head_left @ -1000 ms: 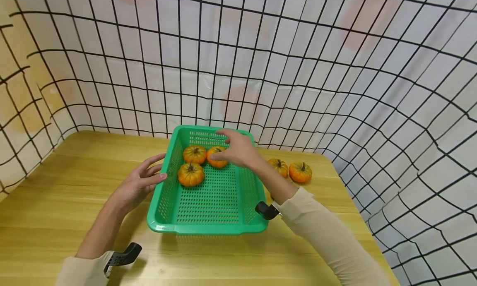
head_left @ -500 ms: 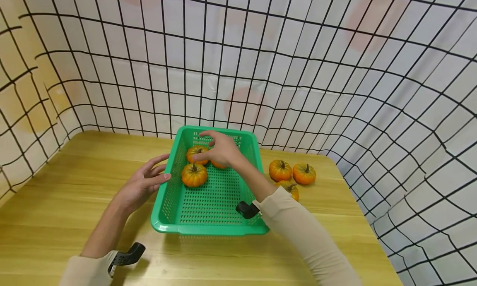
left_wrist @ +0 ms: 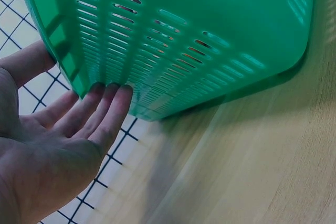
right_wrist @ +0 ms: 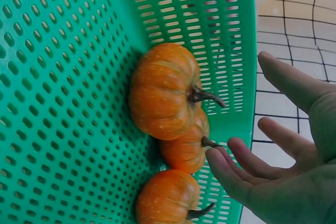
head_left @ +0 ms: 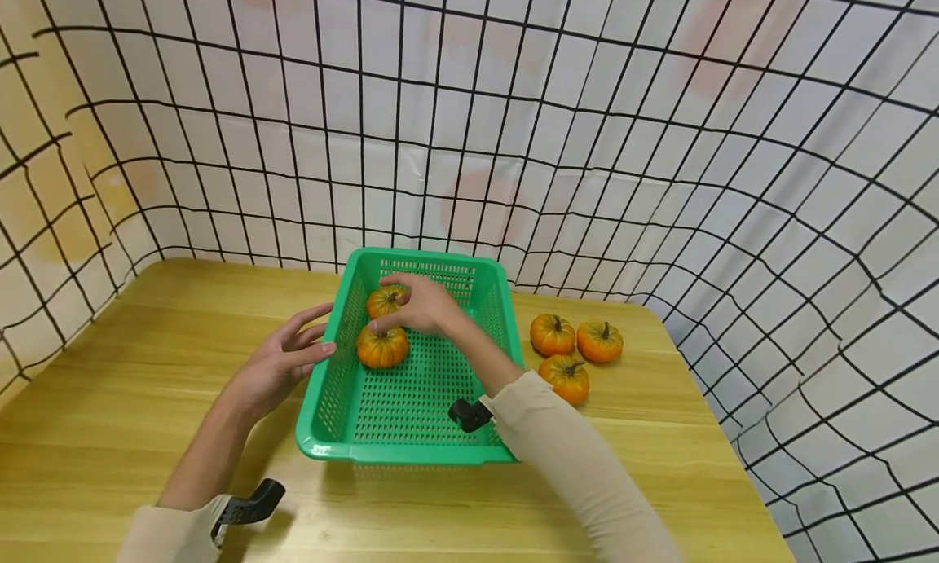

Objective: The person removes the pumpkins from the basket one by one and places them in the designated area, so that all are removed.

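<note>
A green plastic basket (head_left: 333, 457) with slotted walls stands on the wooden table. Three small orange pumpkins sit toward its far left corner. The near pumpkin (head_left: 382, 349) and the far left pumpkin (head_left: 385, 300) show in the head view, while my right hand (head_left: 421, 304) covers the third pumpkin (right_wrist: 185, 148). That hand hovers over them with spread fingers and holds nothing; in the right wrist view a fingertip (right_wrist: 214, 156) overlaps a stem. At the basket's left side, my left hand (head_left: 282, 359) touches the outer wall with nearly straight fingers, its thumb at the rim.
To the right of the basket, three more pumpkins lie close together on the table: a back left pumpkin (head_left: 552, 335), a back right pumpkin (head_left: 599, 342) and a front pumpkin (head_left: 564, 380). A white sheet with black grid lines (head_left: 440, 180) walls off the back and sides.
My right hand has moved left across the basket, from the third pumpkin to above the left two. The forearm has uncovered the pumpkins on the table. My left hand stays at the basket wall.
</note>
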`<state>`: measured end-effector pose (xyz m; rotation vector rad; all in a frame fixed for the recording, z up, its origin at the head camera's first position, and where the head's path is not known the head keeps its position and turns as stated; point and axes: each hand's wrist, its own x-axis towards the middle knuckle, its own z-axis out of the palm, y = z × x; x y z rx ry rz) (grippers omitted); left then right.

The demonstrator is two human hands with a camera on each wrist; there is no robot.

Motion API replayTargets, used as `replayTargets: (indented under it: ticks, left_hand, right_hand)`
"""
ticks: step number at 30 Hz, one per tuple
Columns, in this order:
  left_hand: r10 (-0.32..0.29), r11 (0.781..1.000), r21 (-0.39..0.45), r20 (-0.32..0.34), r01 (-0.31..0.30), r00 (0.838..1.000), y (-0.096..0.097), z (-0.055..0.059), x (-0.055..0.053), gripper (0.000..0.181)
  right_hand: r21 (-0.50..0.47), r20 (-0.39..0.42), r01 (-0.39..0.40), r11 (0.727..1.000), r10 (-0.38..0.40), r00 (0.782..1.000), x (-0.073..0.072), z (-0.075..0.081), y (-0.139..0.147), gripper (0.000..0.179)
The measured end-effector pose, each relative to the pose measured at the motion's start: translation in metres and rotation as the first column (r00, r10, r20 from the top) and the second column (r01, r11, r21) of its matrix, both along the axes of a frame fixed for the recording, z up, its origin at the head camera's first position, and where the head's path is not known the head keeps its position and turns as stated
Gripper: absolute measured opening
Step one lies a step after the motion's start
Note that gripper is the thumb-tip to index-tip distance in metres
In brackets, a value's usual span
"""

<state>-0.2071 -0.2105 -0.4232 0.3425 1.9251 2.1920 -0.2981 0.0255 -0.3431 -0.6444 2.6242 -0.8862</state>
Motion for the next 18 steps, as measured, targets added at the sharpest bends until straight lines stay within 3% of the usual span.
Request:
replayTargets:
  ticks: [7,18]
  left_hand:
    - [-0.003,1.000,0.005,0.003,0.003,1.000,-0.001,-0.001,-0.001,0.070]
    - [0.003,1.000,-0.028,0.004,-0.003,1.000,-0.001,0.001,0.001,0.070]
  right_hand:
    - [-0.004,0.011,-0.018,1.000,0.018,1.000,-0.004,-0.014,0.000,0.077]
    - [0.002,0.049,-0.005,1.000,0.005,0.999,-0.005,-0.020,0.001,0.078]
